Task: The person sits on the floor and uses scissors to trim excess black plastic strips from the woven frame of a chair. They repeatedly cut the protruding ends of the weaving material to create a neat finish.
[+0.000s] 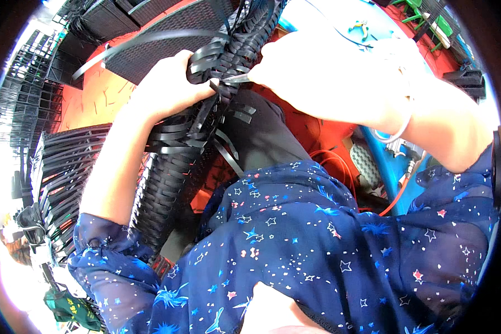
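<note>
A long black wicker piece [160,183], woven from flat glossy strips, runs from between my forearms up to the top centre, beside my dark-trousered leg. My left hand [170,83] is closed over its left edge, with the thumb lying on the weave. On the other side, my right hand [306,72] pinches a short flat black strip [237,79] that comes out of the weave near my left thumb. Bright light washes out much of that hand. One long loose strip [145,39] arcs out to the left above my left hand, and other strip ends stick out lower down.
Woven black panels [156,53] and slatted black frames [67,178] stand to the left on a red floor [75,108] strewn with strip scraps. At right are a blue surface [392,167], an orange hose [402,195], a small tool [362,28] and green stools [442,30].
</note>
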A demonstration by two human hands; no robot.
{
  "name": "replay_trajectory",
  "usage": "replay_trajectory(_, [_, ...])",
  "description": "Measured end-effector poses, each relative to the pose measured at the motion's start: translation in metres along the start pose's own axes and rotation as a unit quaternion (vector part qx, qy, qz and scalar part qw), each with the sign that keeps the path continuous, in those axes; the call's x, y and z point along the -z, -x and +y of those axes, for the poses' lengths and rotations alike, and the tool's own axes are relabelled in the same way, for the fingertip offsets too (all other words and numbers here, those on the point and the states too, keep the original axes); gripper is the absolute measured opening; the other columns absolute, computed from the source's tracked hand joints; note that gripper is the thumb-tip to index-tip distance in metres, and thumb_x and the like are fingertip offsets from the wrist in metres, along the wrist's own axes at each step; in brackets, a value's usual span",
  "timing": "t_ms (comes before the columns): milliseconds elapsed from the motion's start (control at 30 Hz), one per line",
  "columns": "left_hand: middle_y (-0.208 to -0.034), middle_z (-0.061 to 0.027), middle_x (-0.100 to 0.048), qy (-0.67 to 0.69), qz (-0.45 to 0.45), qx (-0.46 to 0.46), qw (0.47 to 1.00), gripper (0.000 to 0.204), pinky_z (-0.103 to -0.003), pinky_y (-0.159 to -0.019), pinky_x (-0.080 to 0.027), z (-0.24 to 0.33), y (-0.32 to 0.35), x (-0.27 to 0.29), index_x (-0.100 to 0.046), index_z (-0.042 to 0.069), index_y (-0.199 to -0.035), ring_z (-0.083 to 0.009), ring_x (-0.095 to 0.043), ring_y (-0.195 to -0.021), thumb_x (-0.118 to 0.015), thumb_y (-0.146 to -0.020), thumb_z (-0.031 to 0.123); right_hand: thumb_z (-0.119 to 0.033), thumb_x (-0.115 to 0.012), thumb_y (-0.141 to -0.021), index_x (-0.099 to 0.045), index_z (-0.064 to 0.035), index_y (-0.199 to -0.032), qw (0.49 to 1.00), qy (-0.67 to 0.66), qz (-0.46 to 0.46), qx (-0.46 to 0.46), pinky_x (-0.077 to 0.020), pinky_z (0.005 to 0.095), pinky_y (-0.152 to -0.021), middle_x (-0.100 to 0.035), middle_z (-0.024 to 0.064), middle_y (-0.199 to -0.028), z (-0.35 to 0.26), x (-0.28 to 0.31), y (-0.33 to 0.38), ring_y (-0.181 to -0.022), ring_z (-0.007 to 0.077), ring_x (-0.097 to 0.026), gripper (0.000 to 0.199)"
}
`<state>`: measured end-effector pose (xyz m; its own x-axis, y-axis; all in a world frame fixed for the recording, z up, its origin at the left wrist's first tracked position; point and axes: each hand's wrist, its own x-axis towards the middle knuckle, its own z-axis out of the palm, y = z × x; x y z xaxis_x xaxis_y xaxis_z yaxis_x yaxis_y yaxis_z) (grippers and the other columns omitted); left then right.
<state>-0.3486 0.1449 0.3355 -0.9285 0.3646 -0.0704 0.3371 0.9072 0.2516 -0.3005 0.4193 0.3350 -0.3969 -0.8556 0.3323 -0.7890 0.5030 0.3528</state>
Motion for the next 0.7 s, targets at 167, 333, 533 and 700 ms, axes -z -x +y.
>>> replay_trajectory(167, [-0.112, -0.0247, -0.072, 0.027, 0.014, -0.012, 0.999, 0.077, -0.041, -0.094, -0.054, 0.007, 0.004, 0.004, -0.063, -0.003, -0.127, -0.0344, -0.072, -0.105, -0.083, -0.071, 0.046, -0.019, -0.058, -0.095, -0.069, -0.0104, -0.113, 0.998, 0.052, -0.015, 0.023, -0.0517, 0.0396, -0.081, -0.063, 0.0061, -0.093, 0.003, 0.002, -0.002, -0.092, 0.0239, -0.064, 0.022])
replay_trajectory(333, [-0.114, -0.0239, -0.072, 0.026, 0.001, -0.002, 1.0, 0.088, -0.042, -0.098, -0.054, 0.009, 0.021, -0.002, -0.056, -0.002, -0.136, -0.0346, -0.071, -0.109, -0.084, -0.073, 0.052, -0.016, -0.057, -0.097, -0.068, -0.0074, -0.114, 0.998, 0.009, -0.068, -0.01, -0.0512, 0.0388, -0.077, -0.061, 0.0063, -0.089, -0.004, 0.006, -0.002, -0.088, 0.0245, -0.063, 0.023])
replay_trajectory(533, [-0.105, -0.0257, -0.072, -0.041, 0.079, 0.005, 0.996, 0.061, -0.047, -0.094, -0.055, 0.011, 0.011, -0.019, -0.062, -0.001, -0.124, -0.0398, -0.07, -0.105, -0.07, -0.09, 0.048, -0.016, -0.054, -0.097, -0.064, -0.0004, -0.125, 0.998, 0.026, -0.017, 0.052, -0.0529, 0.0385, -0.075, -0.063, 0.0132, -0.092, 0.005, 0.004, 0.011, -0.085, 0.0272, -0.065, 0.034])
replay_trajectory(700, [-0.098, -0.024, -0.073, -0.054, 0.122, -0.011, 0.991, 0.056, -0.046, -0.091, -0.056, 0.011, 0.01, -0.03, -0.063, -0.002, -0.12, -0.0397, -0.071, -0.1, -0.073, -0.088, 0.043, -0.014, -0.054, -0.094, -0.058, 0.0072, -0.131, 0.987, -0.119, -0.099, -0.034, -0.054, 0.0392, -0.07, -0.065, 0.0201, -0.095, -0.016, 0.008, 0.019, -0.079, 0.03, -0.066, 0.043])
